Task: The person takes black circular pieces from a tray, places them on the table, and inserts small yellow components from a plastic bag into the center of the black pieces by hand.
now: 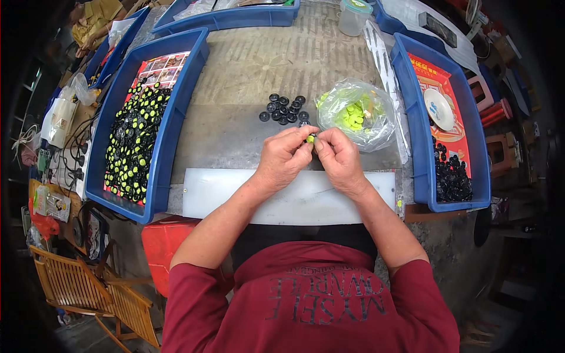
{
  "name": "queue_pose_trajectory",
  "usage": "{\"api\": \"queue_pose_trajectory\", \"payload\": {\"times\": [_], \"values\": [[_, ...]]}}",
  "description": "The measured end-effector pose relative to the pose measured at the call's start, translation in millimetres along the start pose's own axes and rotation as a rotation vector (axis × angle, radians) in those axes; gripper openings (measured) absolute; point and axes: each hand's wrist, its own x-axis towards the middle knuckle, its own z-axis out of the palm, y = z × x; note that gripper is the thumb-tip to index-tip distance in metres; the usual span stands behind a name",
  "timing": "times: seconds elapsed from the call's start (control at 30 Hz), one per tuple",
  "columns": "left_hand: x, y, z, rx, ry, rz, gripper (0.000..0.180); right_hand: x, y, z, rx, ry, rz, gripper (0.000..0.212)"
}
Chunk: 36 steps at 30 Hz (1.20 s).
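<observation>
Close together over the near part of the table, my left hand point(285, 156) and my right hand point(341, 160) pinch a small black wheel with a yellow-green disc point(310, 139) between their fingertips. Fingers hide much of it. Just beyond my fingertips lies a loose cluster of small black wheels point(284, 110). To the right of that cluster, a clear plastic bag point(381, 132) stands open with many yellow-green discs point(353, 115) inside.
A blue tray point(162, 147) at left holds many black wheels with yellow-green centres point(132, 141). Another blue tray point(422, 170) at right contains plain black wheels point(453, 179) and a white dish point(439, 109). A white board point(235, 197) runs along the near table edge. A lidded tub point(353, 20) stands far off.
</observation>
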Motion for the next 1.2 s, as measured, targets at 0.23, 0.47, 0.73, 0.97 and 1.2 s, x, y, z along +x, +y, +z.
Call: {"api": "queue_pose_trajectory", "payload": {"times": [0.23, 0.47, 0.73, 0.97, 1.2], "values": [[5.6, -1.5, -2.9, -0.722, -0.088, -0.394, 0.027, 3.5, -9.2, 0.3, 0.579, -0.078, 0.2, 0.014], [5.4, -1.2, -6.3, -0.763, -0.111, -0.388, 0.029, 2.3, -6.4, -1.6, 0.632, -0.113, 0.196, 0.014], [5.8, 0.9, -8.1, -0.71, -0.107, -0.388, 0.031, 2.1, -8.4, -2.9, 0.582, -0.108, 0.191, 0.013], [5.8, 0.2, -8.5, -0.658, -0.118, -0.335, 0.032, 0.9, 2.4, -1.3, 0.438, -0.07, 0.146, 0.012], [3.9, 4.0, -7.9, -0.539, -0.117, -0.3, 0.03, 0.6, 1.7, -1.8, 0.299, -0.049, 0.108, 0.011]]}}
